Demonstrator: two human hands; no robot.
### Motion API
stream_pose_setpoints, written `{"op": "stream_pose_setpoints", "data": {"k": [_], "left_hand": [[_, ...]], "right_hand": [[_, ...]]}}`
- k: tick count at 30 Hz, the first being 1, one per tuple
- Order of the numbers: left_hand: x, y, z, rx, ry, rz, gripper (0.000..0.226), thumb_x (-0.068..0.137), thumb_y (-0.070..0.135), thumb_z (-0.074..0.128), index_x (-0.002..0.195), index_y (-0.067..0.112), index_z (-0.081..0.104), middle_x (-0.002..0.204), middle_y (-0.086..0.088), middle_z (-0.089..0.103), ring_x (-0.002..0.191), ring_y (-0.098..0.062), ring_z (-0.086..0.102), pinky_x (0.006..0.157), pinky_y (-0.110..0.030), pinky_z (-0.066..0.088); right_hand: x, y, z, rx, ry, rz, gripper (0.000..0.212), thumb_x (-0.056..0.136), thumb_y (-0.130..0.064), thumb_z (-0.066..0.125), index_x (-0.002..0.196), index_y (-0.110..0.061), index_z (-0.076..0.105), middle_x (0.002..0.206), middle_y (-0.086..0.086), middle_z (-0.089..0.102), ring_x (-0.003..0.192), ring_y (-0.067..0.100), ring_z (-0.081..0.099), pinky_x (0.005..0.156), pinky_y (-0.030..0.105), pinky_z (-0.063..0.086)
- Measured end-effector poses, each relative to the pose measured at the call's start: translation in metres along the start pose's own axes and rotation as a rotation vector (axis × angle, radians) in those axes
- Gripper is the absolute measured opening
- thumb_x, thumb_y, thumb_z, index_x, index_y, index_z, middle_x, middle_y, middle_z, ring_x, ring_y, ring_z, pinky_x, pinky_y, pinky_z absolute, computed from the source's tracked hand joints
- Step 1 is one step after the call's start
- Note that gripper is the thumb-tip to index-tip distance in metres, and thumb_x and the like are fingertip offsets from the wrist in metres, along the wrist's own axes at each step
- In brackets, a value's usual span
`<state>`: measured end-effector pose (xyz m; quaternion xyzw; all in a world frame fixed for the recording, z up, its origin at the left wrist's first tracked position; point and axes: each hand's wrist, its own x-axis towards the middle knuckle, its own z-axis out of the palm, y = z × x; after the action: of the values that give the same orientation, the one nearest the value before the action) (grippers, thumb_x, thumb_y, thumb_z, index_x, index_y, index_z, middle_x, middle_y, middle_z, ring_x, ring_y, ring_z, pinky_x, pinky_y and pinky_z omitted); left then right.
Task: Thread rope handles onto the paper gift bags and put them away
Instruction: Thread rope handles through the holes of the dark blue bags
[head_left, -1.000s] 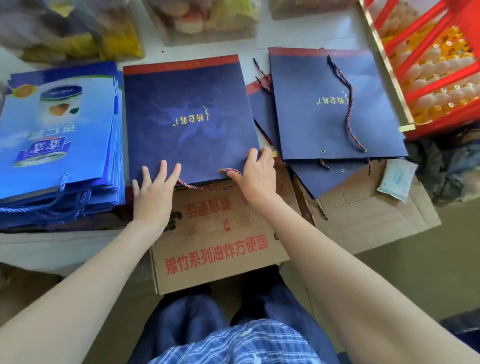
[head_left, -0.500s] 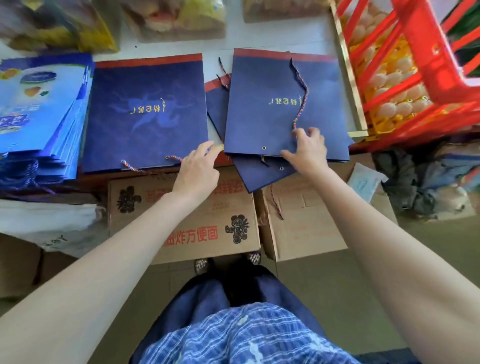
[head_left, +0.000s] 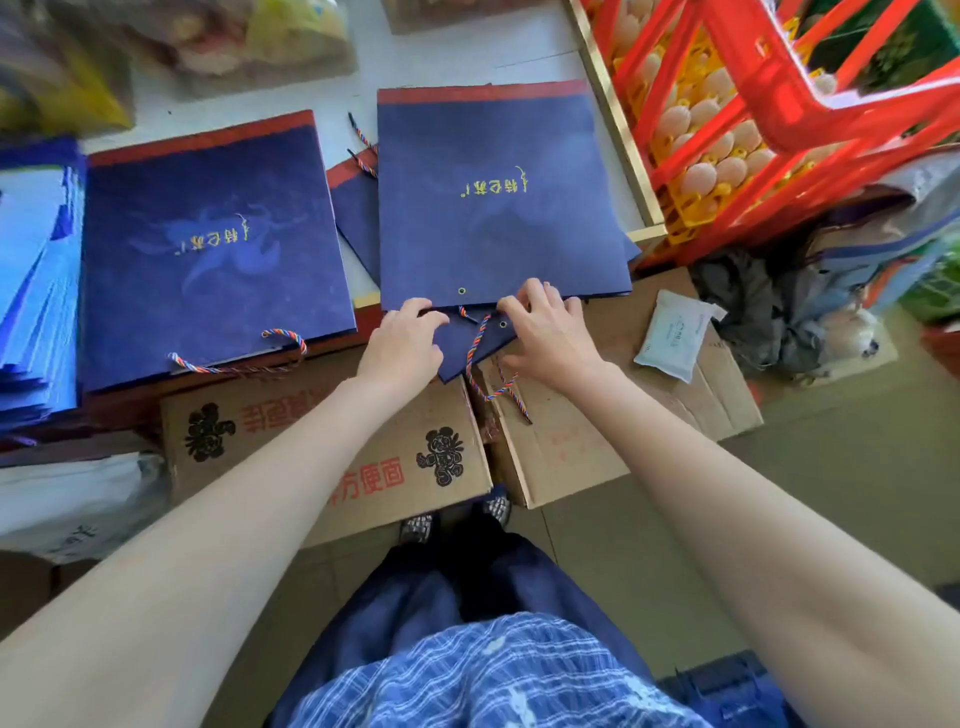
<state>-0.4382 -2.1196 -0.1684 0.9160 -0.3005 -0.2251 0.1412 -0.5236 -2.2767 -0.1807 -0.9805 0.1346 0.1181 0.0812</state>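
A flat navy paper bag (head_left: 498, 197) with gold lettering lies on top of a small pile, its near edge showing a metal eyelet. My left hand (head_left: 402, 345) grips the near edge of this bag at its left corner. My right hand (head_left: 548, 332) has its fingers curled at the bag's near edge by a second eyelet, where a multicoloured rope (head_left: 480, 364) hangs down over the cardboard. To the left lies a second navy bag (head_left: 208, 249) with a rope handle (head_left: 244, 358) threaded along its near edge.
A stack of light blue bags (head_left: 36, 291) sits at far left. Cardboard boxes (head_left: 363, 452) stand under the bags' near edge. A red crate of eggs (head_left: 737, 130) is at right, a white packet (head_left: 672, 335) lies on a box flap, and dark clothes lie beyond it.
My left hand left the left-hand bag and moved right to the other bag's near edge. My right hand slid left along that edge to the eyelet; the rope now hangs below it.
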Motion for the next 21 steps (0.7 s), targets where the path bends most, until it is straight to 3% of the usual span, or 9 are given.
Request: {"op": "stream_pose_setpoints", "data": {"k": [3,6,9,12,15,19,21], "left_hand": [[-0.008,-0.001,0.004,-0.199,-0.035,-0.040,0.037,0.089,0.007,0.049,0.125,0.012,0.056,0.133,-0.008,0.048,0.114,-0.025,0.050,0.091,-0.028,0.038],[-0.012,0.000,0.008,-0.264,-0.063,-0.042,0.034,0.090,0.010,0.051,0.123,0.013,0.057,0.127,-0.010,0.052,0.108,-0.024,0.056,0.087,-0.028,0.042],[-0.008,-0.002,0.009,-0.246,-0.077,-0.024,0.033,0.090,0.010,0.051,0.123,0.013,0.057,0.125,-0.012,0.050,0.104,-0.026,0.057,0.087,-0.031,0.044],[-0.004,-0.006,0.006,-0.267,-0.059,-0.031,0.034,0.090,0.009,0.050,0.124,0.012,0.056,0.125,-0.010,0.050,0.101,-0.022,0.057,0.085,-0.028,0.042],[-0.005,-0.008,0.003,-0.497,-0.013,-0.197,0.035,0.091,0.009,0.050,0.125,0.013,0.055,0.123,-0.003,0.055,0.098,-0.013,0.054,0.088,-0.025,0.042],[0.001,0.001,0.003,-0.854,-0.010,-0.372,0.037,0.091,0.004,0.052,0.128,0.009,0.053,0.123,-0.008,0.059,0.108,-0.020,0.057,0.097,-0.032,0.047],[0.008,0.008,0.000,-1.064,-0.041,-0.496,0.037,0.093,0.003,0.051,0.130,0.004,0.050,0.124,-0.012,0.057,0.110,-0.023,0.059,0.096,-0.030,0.048]], "right_hand": [[0.000,-0.012,0.005,0.069,0.028,-0.051,0.023,0.082,-0.014,0.057,0.104,-0.009,0.058,0.114,0.013,0.045,0.106,0.031,0.043,0.077,0.034,0.026],[0.002,-0.017,0.002,0.358,-0.054,0.048,0.023,0.084,-0.014,0.060,0.106,-0.007,0.060,0.106,0.012,0.054,0.101,0.029,0.051,0.083,0.036,0.042],[-0.003,-0.018,0.006,0.496,-0.033,0.178,0.014,0.083,-0.017,0.064,0.093,-0.008,0.064,0.091,0.010,0.059,0.091,0.027,0.055,0.077,0.033,0.042],[-0.022,-0.014,0.022,0.627,0.081,0.393,0.012,0.083,-0.019,0.065,0.084,-0.007,0.062,0.086,0.006,0.053,0.085,0.022,0.052,0.074,0.031,0.040],[-0.036,-0.009,0.034,0.806,0.238,0.650,0.017,0.085,-0.019,0.065,0.096,-0.007,0.059,0.100,0.005,0.053,0.086,0.015,0.050,0.073,0.021,0.035],[-0.023,-0.003,0.024,0.851,0.513,0.624,0.021,0.084,-0.011,0.064,0.103,-0.008,0.056,0.103,0.003,0.053,0.096,0.021,0.054,0.084,0.024,0.042],[-0.009,-0.003,0.014,0.809,0.508,0.599,0.021,0.085,-0.011,0.062,0.106,-0.008,0.060,0.105,0.005,0.059,0.099,0.022,0.053,0.079,0.016,0.033]]}}
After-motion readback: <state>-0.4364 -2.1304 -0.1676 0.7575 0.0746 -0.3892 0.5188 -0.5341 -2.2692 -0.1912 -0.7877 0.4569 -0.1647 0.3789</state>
